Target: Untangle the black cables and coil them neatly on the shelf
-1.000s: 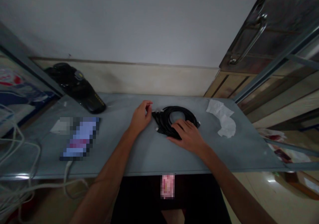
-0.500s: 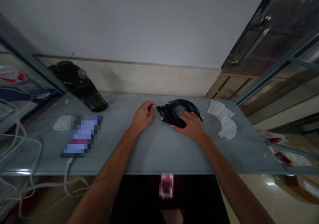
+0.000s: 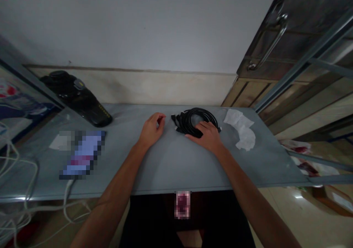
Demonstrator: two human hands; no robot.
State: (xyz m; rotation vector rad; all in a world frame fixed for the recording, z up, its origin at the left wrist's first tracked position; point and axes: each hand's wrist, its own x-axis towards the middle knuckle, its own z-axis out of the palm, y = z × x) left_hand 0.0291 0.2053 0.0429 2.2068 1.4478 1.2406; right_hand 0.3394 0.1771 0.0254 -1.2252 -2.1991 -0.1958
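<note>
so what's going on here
A person is at a grey tabletop with bare hands around a black coiled cable. The right hand is on the coil's near side, with its fingers reaching toward the loop. The left hand is curled beside the cable's plug ends, apart from them, with nothing visible in it. White tissue lies to the right, and a black bottle is at the left.

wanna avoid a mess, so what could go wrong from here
Loose connectors jut from the left of the coiled black cables, which the right hand touches; they might snag or tangle if the coil shifts.

The white cord hanging over the table's near edge appears to lead to the phone; a tug could drag the phone off.
</note>
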